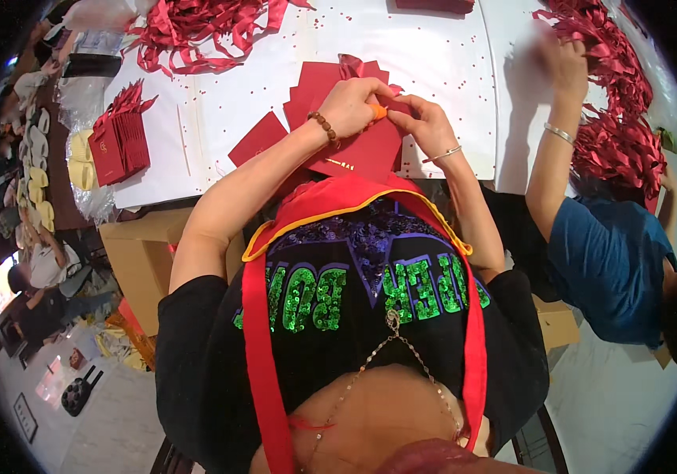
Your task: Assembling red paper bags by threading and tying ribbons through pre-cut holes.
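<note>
My left hand [346, 109], with a brown bead bracelet at its wrist, is closed in a pinch over a red card-like packet [364, 152]. A small orange piece [378, 112] shows at its fingertips; I cannot tell whether it is worn or held. My right hand [431, 129], wearing a thin bangle, meets it from the right with thumb and forefinger closed together. What lies between the fingertips is hidden. Dark red ribbon [350, 66] pokes up just beyond my hands. More red packets [258, 140] lie fanned out under and beside my left forearm.
On the white table [338, 35], a stack of red packets with ribbons [121, 146] stands left. Loose red ribbons [204, 31] lie at the far left. At right, a co-worker's arm [556, 150] reaches toward heaped ribbons [615, 71]. A cardboard box [137, 253] sits below the table's left edge.
</note>
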`<control>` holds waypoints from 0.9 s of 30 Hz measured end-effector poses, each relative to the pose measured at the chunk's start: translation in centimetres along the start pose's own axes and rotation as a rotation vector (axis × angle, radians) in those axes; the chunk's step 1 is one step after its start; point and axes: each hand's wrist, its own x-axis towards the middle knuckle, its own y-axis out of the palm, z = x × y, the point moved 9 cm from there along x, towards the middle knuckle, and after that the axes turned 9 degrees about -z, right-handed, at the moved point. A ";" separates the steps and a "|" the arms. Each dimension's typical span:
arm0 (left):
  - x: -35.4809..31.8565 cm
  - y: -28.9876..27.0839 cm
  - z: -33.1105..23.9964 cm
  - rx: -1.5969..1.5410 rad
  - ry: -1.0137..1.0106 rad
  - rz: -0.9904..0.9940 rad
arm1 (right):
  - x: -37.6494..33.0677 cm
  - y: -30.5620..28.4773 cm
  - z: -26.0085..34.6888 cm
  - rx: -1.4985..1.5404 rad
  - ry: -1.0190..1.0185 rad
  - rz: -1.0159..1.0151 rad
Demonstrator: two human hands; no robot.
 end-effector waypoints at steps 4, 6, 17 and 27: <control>0.1 0.0 -0.1 0.032 0.009 0.005 | 0.0 0.1 -0.3 0.100 0.014 -0.001; 0.1 0.0 -0.2 0.055 0.011 0.007 | 0.0 0.1 -0.6 0.109 0.013 -0.007; 0.1 -0.3 -0.5 0.136 0.037 0.008 | -0.3 0.4 0.6 0.204 -0.034 -0.001; -0.2 -0.8 -0.2 0.041 -0.023 -0.112 | 0.1 -0.1 0.2 -0.026 -0.063 -0.090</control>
